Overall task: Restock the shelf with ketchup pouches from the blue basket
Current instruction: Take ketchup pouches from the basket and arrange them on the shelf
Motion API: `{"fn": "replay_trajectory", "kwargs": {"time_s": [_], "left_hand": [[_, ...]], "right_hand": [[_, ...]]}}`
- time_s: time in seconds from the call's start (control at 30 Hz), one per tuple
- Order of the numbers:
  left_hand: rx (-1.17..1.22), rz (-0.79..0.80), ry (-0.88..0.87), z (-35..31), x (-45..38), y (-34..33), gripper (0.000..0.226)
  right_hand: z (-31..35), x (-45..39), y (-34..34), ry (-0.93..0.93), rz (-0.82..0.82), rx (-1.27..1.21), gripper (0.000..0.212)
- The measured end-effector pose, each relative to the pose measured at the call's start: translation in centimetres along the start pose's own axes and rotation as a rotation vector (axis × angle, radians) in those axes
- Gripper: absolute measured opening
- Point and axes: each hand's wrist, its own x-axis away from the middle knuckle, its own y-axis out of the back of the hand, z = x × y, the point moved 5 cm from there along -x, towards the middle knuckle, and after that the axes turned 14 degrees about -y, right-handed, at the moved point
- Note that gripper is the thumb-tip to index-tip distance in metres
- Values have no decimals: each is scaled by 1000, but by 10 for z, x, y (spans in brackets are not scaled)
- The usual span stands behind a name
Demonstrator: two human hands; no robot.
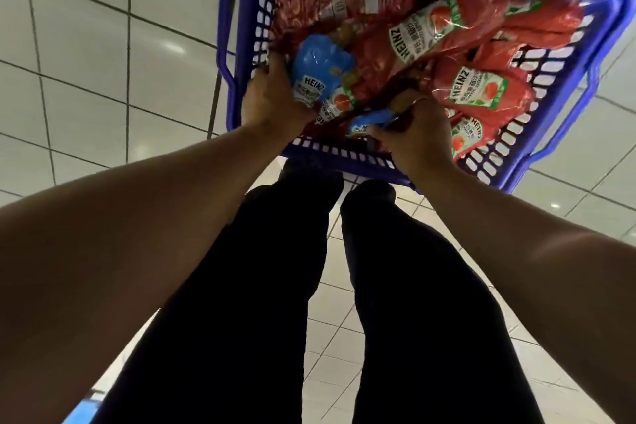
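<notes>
A blue plastic basket (568, 107) stands on the tiled floor in front of me, filled with several red ketchup pouches (433, 34). My left hand (272, 96) reaches into its near left corner and grips a blue-topped pouch (318, 74). At the near rim my right hand (416, 134) pinches another blue-topped pouch (370, 120), most of which is hidden under my fingers. The shelf is not in view.
White floor tiles (103, 45) surround the basket. My legs in dark trousers (275, 286) stand directly below the basket's near edge. A blue strip (82, 413) shows on the floor at the bottom left.
</notes>
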Motion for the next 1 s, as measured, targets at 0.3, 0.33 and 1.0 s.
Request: {"fn": "replay_trajectory", "kwargs": {"time_s": [0.3, 0.33, 1.0], "left_hand": [[-137, 176, -60, -24, 28, 44, 43], [-115, 178, -74, -33, 38, 56, 45], [606, -37, -496, -244, 303, 381, 23]], "right_hand": [[17, 41, 45, 13, 120, -60, 33], [27, 53, 58, -9, 142, -118, 31], [224, 360, 310, 18, 255, -948, 18]]}}
